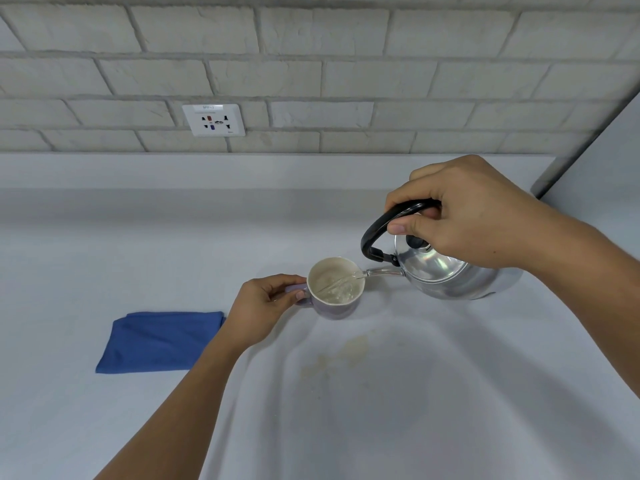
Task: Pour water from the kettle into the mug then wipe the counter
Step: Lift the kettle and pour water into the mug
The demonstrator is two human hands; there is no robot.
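Observation:
A shiny metal kettle with a black handle is tilted to the left, its spout over the rim of a lilac mug. A thin stream of water runs from the spout into the mug, which holds some water. My right hand grips the kettle's black handle from above. My left hand pinches the mug's handle on its left side. The mug stands on the pale counter. A folded blue cloth lies flat on the counter to the left of my left hand.
A yellowish stain marks the counter just in front of the mug. A grey brick wall with a white socket plate runs along the back. A grey panel closes the right side.

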